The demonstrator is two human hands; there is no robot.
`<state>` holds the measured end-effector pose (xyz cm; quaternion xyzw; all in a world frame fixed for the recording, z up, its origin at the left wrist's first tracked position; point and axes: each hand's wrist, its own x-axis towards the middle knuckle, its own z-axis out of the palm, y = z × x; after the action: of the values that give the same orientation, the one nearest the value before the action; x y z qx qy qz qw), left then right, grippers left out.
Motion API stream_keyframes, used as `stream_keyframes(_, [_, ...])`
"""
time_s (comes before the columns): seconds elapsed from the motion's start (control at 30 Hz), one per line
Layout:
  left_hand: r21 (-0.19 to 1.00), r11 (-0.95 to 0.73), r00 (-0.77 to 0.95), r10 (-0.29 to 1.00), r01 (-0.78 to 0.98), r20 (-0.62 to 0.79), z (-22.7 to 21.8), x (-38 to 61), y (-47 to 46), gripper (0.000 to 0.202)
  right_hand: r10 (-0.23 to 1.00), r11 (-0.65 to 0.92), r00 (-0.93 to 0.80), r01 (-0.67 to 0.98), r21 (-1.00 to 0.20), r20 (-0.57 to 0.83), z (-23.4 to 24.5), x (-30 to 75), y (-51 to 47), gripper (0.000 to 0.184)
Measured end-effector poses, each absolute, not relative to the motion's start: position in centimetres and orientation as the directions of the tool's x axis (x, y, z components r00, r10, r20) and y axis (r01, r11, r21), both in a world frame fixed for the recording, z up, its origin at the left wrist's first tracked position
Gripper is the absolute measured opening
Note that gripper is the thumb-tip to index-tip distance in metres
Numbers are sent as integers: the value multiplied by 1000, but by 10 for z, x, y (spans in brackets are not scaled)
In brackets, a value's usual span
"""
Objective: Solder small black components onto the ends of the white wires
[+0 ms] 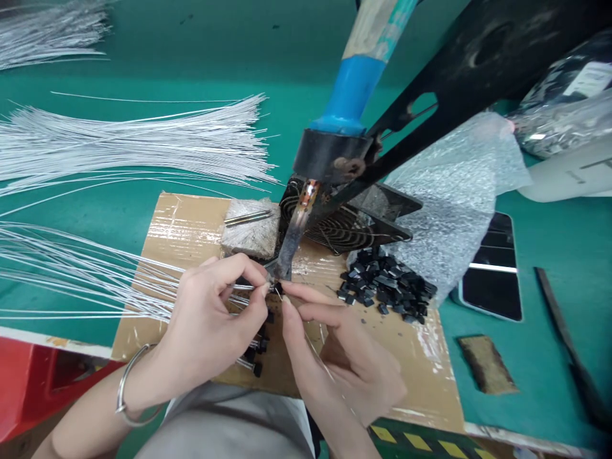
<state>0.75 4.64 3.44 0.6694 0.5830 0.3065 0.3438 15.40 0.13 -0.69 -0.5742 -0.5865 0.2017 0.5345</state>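
My left hand (210, 319), with a metal bangle at the wrist, pinches thin white wires (239, 299) just below the flat tip of a soldering iron (291, 242). My right hand (335, 344) pinches a small black part (278, 288) at the same spot, thumb and forefinger together. The iron has a blue handle (351, 89) and hangs in a black metal stand (430, 121). Both hands work over a taped cardboard sheet (421, 357). A few finished wires with black ends (255, 357) lie under my left hand.
A heap of small black parts (387, 284) lies on the cardboard's right. Bundles of white wires (134, 140) spread over the green table at left. A fan grille (344, 226), a grey block (251, 229), bubble wrap (459, 185), a phone (495, 268) and a brown pad (488, 363) sit nearby.
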Motion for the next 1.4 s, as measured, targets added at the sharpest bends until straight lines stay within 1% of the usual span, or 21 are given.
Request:
stream_keyframes(0.17, [830,-38,118,992,556,-34,34,7,47,15,898,234,240,449,-862,368,-9,152,-2,20])
stream_keyframes(0.3, [845,12,118,989,534,-89,31,5,45,13,923,196,249,349,-916,293,-15,156,-6,18])
stream_keyframes(0.37, [852,52,112,985,520,-128,28,3,43,11,921,160,286,343,-926,265,-20,167,-5,16])
stream_keyframes(0.4, [856,65,109,984,513,-139,26,2,41,11,913,135,311,384,-913,266,-24,175,-4,14])
stream_keyframes(0.47, [857,72,109,983,511,-147,22,-2,38,10,865,54,395,539,-840,309,-32,194,-3,10])
stream_keyframes(0.5, [854,73,112,982,516,-152,19,-4,36,10,848,-29,437,603,-797,300,-36,202,-2,11])
stream_keyframes(0.57, [847,74,122,979,527,-161,13,-9,32,11,819,-105,478,668,-737,316,-43,214,-4,15])
stream_keyframes(0.6, [846,65,132,979,529,-158,10,-11,31,12,818,-106,484,656,-747,310,-46,217,-5,16])
stream_keyframes(0.7, [850,-19,194,976,527,-98,2,-18,24,14,809,-40,511,541,-840,290,-49,216,-9,18])
stream_keyframes(0.77, [844,-79,228,972,530,-53,1,-24,20,14,738,-89,619,485,-870,269,-50,215,-11,20])
stream_keyframes(0.83, [816,-125,226,974,564,-8,4,-34,22,14,613,-177,758,406,-897,222,-53,221,-11,24])
stream_keyframes(0.87, [783,-157,220,975,602,26,6,-41,27,14,584,-156,790,332,-930,185,-56,226,-11,24])
stream_keyframes(0.9, [725,-202,216,973,658,75,9,-49,34,14,545,-73,821,250,-966,171,-61,233,-10,25])
stream_keyframes(0.93, [639,-260,230,964,724,132,11,-59,45,15,481,32,862,168,-985,163,-67,241,-8,29])
stream_keyframes(0.97, [519,-319,260,948,793,186,13,-69,58,17,474,102,870,96,-990,133,-74,249,-6,38])
stream_keyframes(1.0, [364,-373,301,923,853,241,13,-79,75,19,506,109,858,38,-993,89,-81,257,-4,42])
stream_keyframes(1.03, [195,-415,355,892,889,280,12,-89,94,23,515,118,853,28,-993,85,-88,264,-1,47])
stream_keyframes(1.07, [44,-450,423,865,892,270,10,-98,114,28,524,119,847,28,-993,86,-95,270,2,51])
stream_keyframes(1.1, [4,-482,467,851,876,241,7,-106,134,31,516,105,853,29,-994,79,-100,275,4,51])
stream_keyframes(1.23, [-25,-578,574,804,816,155,-10,-118,197,30,536,130,831,92,-987,148,-105,278,10,46])
stream_keyframes(1.4, [-4,-614,606,779,790,164,-19,-114,219,32,582,134,800,84,-987,147,-91,268,7,37])
